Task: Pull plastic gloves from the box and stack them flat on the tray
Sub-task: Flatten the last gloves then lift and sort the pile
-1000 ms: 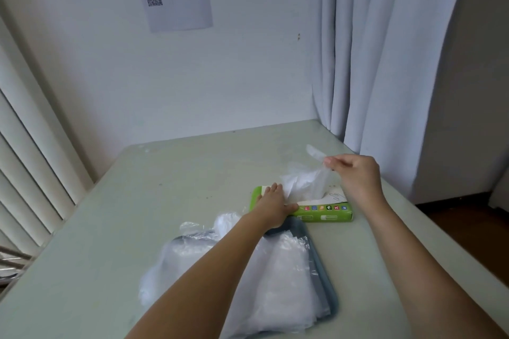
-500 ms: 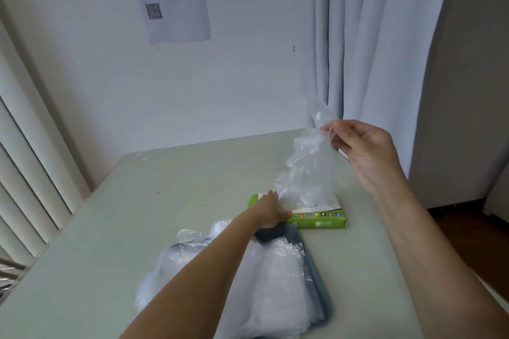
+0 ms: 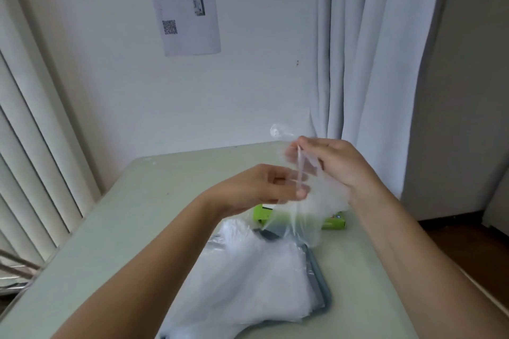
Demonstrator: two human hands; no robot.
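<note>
Glove (image 3: pixel 308 209), a single clear plastic sheet, is hanging in the air between the two hands, with its lower end trailing just above the tray's far corner. On the left, the left hand (image 3: pixel 264 187) is curling thumb and fingers onto the glove's side edge. It appears to be pinching the edge, though blur is softening the view. Below and between the wrists, the stack (image 3: pixel 248 270) of gloves is lying on the tray (image 3: pixel 321 292) and covering most of it. Beyond the hands, the green box (image 3: pixel 261 213) is sitting just past the tray. Farther right, the right hand (image 3: pixel 333 165) is pinching the glove's top between thumb and fingertips. To do this step well, I judge that both hands should be drawing the film taut and level before lowering it squarely onto the stack, so that no fold is getting trapped. Open desk (image 3: pixel 132 228) is lying left of the left hand. Right of the right hand, the desk edge and curtain (image 3: pixel 371 77) are crowding close.
</note>
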